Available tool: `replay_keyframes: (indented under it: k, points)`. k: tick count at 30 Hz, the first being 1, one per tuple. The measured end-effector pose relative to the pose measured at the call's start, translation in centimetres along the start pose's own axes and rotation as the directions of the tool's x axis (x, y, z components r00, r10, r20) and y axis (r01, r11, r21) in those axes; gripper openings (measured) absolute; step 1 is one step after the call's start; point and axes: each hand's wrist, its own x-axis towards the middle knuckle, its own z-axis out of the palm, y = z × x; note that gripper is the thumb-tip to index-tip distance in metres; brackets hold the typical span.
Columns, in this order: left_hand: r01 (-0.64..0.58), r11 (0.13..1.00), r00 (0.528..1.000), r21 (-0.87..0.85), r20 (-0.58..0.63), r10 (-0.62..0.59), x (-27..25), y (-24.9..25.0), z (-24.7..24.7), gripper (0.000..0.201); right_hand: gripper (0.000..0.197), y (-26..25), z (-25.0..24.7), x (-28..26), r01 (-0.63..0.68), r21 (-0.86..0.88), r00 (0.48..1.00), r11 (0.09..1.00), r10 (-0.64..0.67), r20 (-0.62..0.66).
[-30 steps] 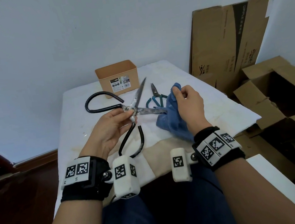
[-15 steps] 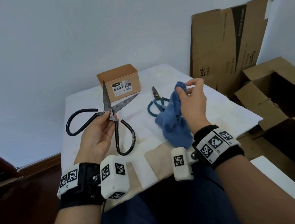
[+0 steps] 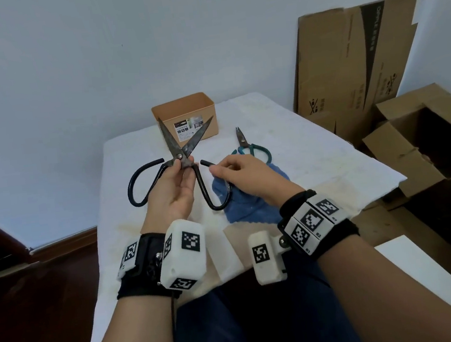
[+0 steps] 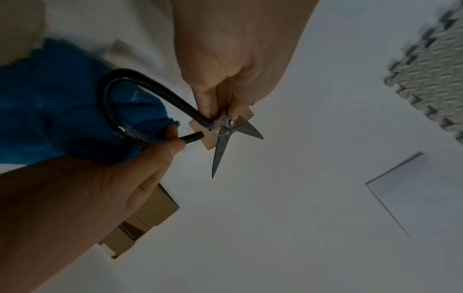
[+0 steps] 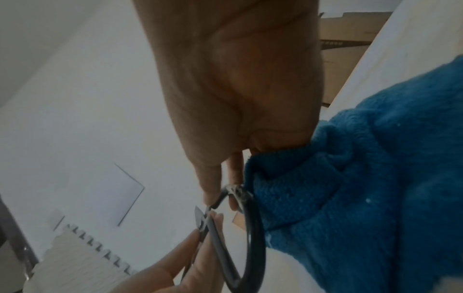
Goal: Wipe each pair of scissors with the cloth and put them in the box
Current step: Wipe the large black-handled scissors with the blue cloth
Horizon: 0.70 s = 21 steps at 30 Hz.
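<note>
- Over the white table, my left hand pinches the big black-handled scissors right at the pivot, blades splayed open and pointing up toward the far wall.
- My right hand has thumb and fingertips closed on the open end of the right handle loop, and the wrist views show the blue cloth bunched under the other fingers of that same hand, pressed against the loop.
- So I judge I'm mid-wipe on this first pair, working the handle now; whether the blades are done I can't tell, they look dull and stained either way.
- Just behind the blade tips stands the orange box, open-topped, and from here I see nothing inside it, though the bottom is hidden.
- Beside my right hand, flat on the table, the small green-handled scissors lie shut, tip pointing away, partly tucked behind the cloth: untouched as far as I can judge.
- What's left, by my reckoning: finish this handle, close the blades, drop the big pair in the box, then wipe and box the green pair. Roughly a quarter of the way in, no more.
</note>
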Motion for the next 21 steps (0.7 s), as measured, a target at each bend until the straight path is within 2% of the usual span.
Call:
replay_keyframes:
  k: [2, 4, 9, 12, 14, 15, 16, 18, 19, 21]
  points:
    - [0.006, 0.999, 0.999, 0.032, 0.041, -0.008, 0.0, 0.1, 0.1, 0.012, 0.016, 0.3, 0.1, 0.0, 0.026, 0.007, 0.999, 1.0, -0.026, -0.019]
    - [0.036, 0.994, 0.995, 0.107, 0.084, -0.045, -0.1, 0.3, 0.1, 0.015, 0.013, 0.5, 0.2, -0.1, 0.025, 0.082, 0.997, 0.996, -0.019, -0.073]
    - [0.147, 0.934, 0.969, 0.327, 0.141, -0.202, -0.9, 0.4, 0.4, 0.027, 0.025, 0.8, -0.3, 0.3, 0.017, 0.256, 0.956, 0.967, 0.059, -0.289]
    - [0.156, 0.858, 0.958, 0.489, 0.135, -0.251, -1.2, 0.5, 0.4, 0.027, 0.031, 1.2, -0.7, 0.4, 0.003, 0.294, 0.94, 0.956, 0.098, -0.328]
    - [0.041, 0.744, 0.982, 0.667, 0.111, -0.153, -1.2, 0.9, 0.3, 0.024, 0.031, 1.5, -1.0, 0.3, -0.006, 0.319, 0.934, 0.948, 0.12, -0.336]
    - [-0.062, 0.669, 0.993, 0.741, 0.112, -0.032, -0.9, 1.1, 0.0, 0.024, 0.03, 1.7, -1.2, 0.3, -0.008, 0.33, 0.932, 0.944, 0.126, -0.339]
    - [-0.165, 0.582, 0.986, 0.796, 0.127, 0.105, -0.6, 1.5, -0.3, 0.024, 0.03, 1.9, -1.4, 0.3, -0.01, 0.341, 0.932, 0.94, 0.133, -0.338]
    - [-0.3, 0.394, 0.931, 0.869, 0.176, 0.321, 0.2, 2.3, -1.0, 0.021, 0.029, 2.1, -1.7, 0.3, -0.014, 0.351, 0.932, 0.936, 0.14, -0.335]
    - [-0.32, 0.323, 0.913, 0.891, 0.199, 0.356, 0.6, 2.6, -1.3, 0.018, 0.03, 2.2, -1.8, 0.2, -0.014, 0.348, 0.934, 0.938, 0.137, -0.331]
    - [-0.292, 0.264, 0.938, 0.919, 0.223, 0.264, 0.9, 2.8, -1.6, 0.018, 0.03, 2.3, -1.9, 0.1, -0.001, 0.33, 0.943, 0.944, 0.111, -0.315]
